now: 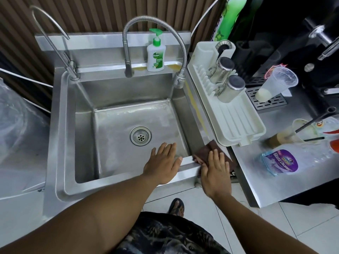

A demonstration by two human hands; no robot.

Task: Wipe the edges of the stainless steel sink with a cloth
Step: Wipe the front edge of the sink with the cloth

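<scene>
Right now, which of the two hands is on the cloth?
The right hand, pressing flat on the brown cloth at the front right corner of the sink; the left hand lies bare over the front rim.

The left hand [163, 165] and right hand [215, 173] are bare, as are both forearms [110, 208] as far as they show. At 6 o'clock is a black garment [165, 237] with a pale mottled print (motif too blurred to read). Just above, at 12 o'clock of it, a foot [179, 209] wears a dark thong sandal [173, 205].
</scene>
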